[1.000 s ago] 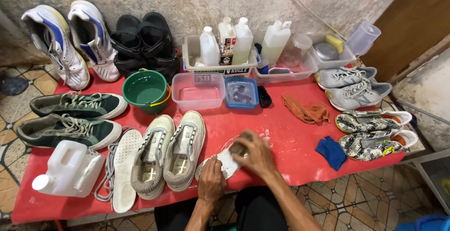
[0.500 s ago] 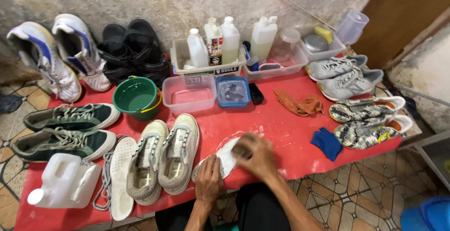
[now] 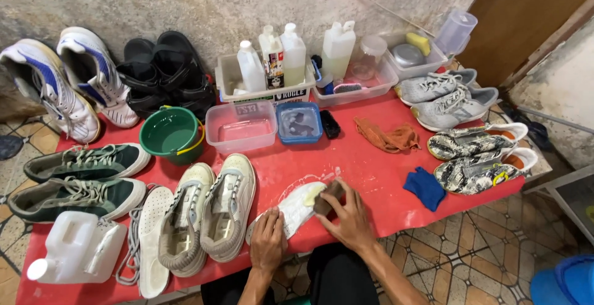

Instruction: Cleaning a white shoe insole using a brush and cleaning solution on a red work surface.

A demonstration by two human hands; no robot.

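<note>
While the left hand (image 3: 268,240) presses flat on the near end of a white insole (image 3: 291,209) at the near edge of the red table (image 3: 365,169), the right hand (image 3: 351,218) is clamped around a dark brush (image 3: 327,197) set on the insole's far end. Soapy white smears show on the table just beyond it, so the scrubbing looks well under way, though how clean the insole is cannot be told. Just left stand a pair of pale sneakers (image 3: 207,215) with their laces out, and a second insole (image 3: 151,237) lies beside them with loose laces (image 3: 131,243); these look dry and probably remain to be washed.
</note>
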